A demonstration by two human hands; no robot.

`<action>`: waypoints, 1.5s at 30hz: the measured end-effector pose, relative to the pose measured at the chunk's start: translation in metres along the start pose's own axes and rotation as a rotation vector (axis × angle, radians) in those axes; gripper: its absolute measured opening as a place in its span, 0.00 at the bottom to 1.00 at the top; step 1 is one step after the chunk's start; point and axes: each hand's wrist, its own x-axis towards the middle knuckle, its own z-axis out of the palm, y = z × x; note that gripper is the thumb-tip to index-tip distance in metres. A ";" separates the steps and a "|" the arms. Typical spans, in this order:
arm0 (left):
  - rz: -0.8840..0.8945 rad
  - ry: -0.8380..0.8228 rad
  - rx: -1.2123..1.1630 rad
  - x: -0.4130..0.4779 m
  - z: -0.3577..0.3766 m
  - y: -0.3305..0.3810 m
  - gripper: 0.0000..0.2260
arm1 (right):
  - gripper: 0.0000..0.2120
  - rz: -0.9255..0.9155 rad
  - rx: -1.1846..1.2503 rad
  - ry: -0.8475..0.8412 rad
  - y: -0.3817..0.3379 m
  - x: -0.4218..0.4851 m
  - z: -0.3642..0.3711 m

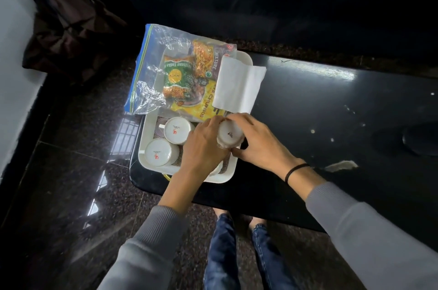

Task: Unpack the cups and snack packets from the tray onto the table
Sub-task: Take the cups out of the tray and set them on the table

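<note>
head: "mixture" snack packet (208, 59)

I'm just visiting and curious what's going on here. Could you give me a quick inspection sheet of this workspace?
Surface: glossy black table, with pale specks and a torn scrap.
Job's things: white tray at the table's left end; two upside-down cups in it; snack packets inside a clear zip bag lying over the tray's far end.
Clutter: white folded napkin on the packets.
Grippers: left hand and right hand both grip a third upside-down cup.
Cables: nothing seen.
Surroundings: dark speckled floor, dark bag by the wall.
</note>
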 end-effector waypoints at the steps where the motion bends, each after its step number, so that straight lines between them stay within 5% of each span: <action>1: 0.032 0.004 0.008 0.001 -0.004 0.004 0.31 | 0.34 0.012 0.039 0.032 0.000 -0.003 -0.006; 5: 0.121 -0.084 -0.050 0.009 -0.010 0.020 0.33 | 0.32 0.116 0.187 0.100 0.010 -0.021 -0.033; 10: 0.078 -0.289 -0.323 0.009 0.007 0.039 0.31 | 0.35 0.297 0.518 -0.016 0.042 -0.062 -0.059; 20: -0.437 -0.532 -0.847 -0.022 0.087 0.065 0.14 | 0.22 0.756 1.043 0.045 0.084 -0.145 -0.047; 25: -0.651 -0.519 -0.914 -0.037 0.106 0.072 0.08 | 0.14 0.907 1.060 0.082 0.084 -0.161 -0.033; 38: -0.645 -0.538 -0.861 -0.042 0.117 0.070 0.08 | 0.17 1.107 1.096 0.173 0.091 -0.161 -0.016; 41: -0.628 -0.541 -0.843 -0.042 0.116 0.071 0.10 | 0.23 1.157 0.938 0.150 0.094 -0.160 -0.017; 45: -0.574 -0.525 -0.644 -0.041 0.113 0.073 0.14 | 0.28 1.120 0.434 0.218 0.091 -0.160 -0.022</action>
